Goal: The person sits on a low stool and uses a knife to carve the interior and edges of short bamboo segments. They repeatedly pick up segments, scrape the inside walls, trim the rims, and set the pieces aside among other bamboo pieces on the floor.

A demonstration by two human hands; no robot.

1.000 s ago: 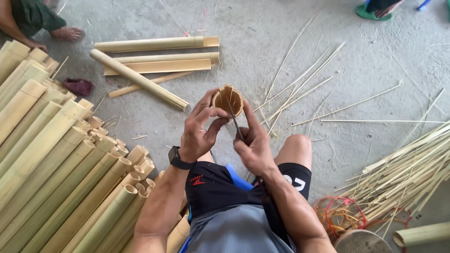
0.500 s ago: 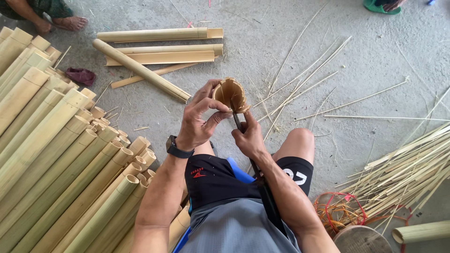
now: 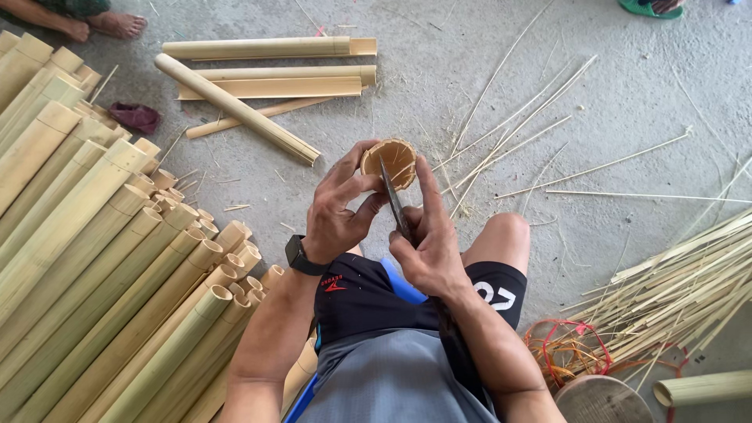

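I sit on a concrete floor with a short bamboo section held end-on in front of me. My left hand wraps around its left side, with a black watch on the wrist. My right hand grips a dark knife whose blade rests across the open end of the bamboo section. The knife's handle is hidden in my fist.
A large pile of bamboo poles lies at my left. Split bamboo pieces lie ahead, thin bamboo strips at the right. Another person's foot shows at the top left. A red-orange cord coil sits by my right knee.
Both hands stay on the bamboo section and knife. The blade has settled across the section's end, and my right hand has shifted slightly along it.
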